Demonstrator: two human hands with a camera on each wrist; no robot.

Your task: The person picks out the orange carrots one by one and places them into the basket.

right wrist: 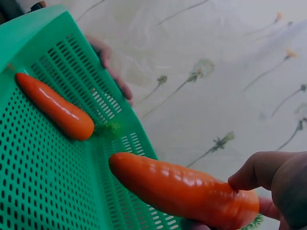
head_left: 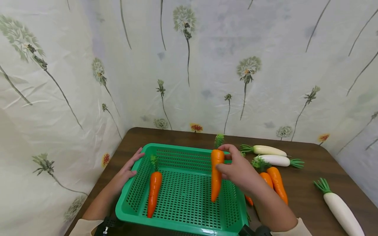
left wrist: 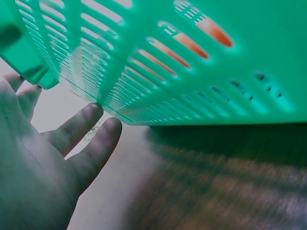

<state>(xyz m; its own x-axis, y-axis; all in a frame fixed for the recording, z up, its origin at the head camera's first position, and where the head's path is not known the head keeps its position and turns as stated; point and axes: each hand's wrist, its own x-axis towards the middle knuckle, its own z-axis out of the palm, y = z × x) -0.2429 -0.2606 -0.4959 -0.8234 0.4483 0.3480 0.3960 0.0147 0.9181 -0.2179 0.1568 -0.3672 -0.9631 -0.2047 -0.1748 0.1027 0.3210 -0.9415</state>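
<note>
My right hand (head_left: 236,167) pinches a carrot (head_left: 216,177) near its leafy top, thumb on the near side. That carrot hangs tip down over the right part of a green basket (head_left: 183,224). Another carrot (head_left: 154,193) lies inside along the left wall, leaves toward the back, as the right wrist view also shows this carrot (right wrist: 55,105). At the basket's left rim, my left hand (head_left: 125,172) rests with fingers spread and fairly straight. From the left wrist, the fingers (left wrist: 103,143) reach along the outside of the perforated wall (left wrist: 158,72).
Right of the basket, carrots (head_left: 277,183) lie on the brown table (head_left: 307,173), partly behind my right forearm. Two white radishes (head_left: 270,150) lie behind them, and another radish (head_left: 342,213) sits at the far right. A flower-patterned cloth (head_left: 206,65) hangs behind the table.
</note>
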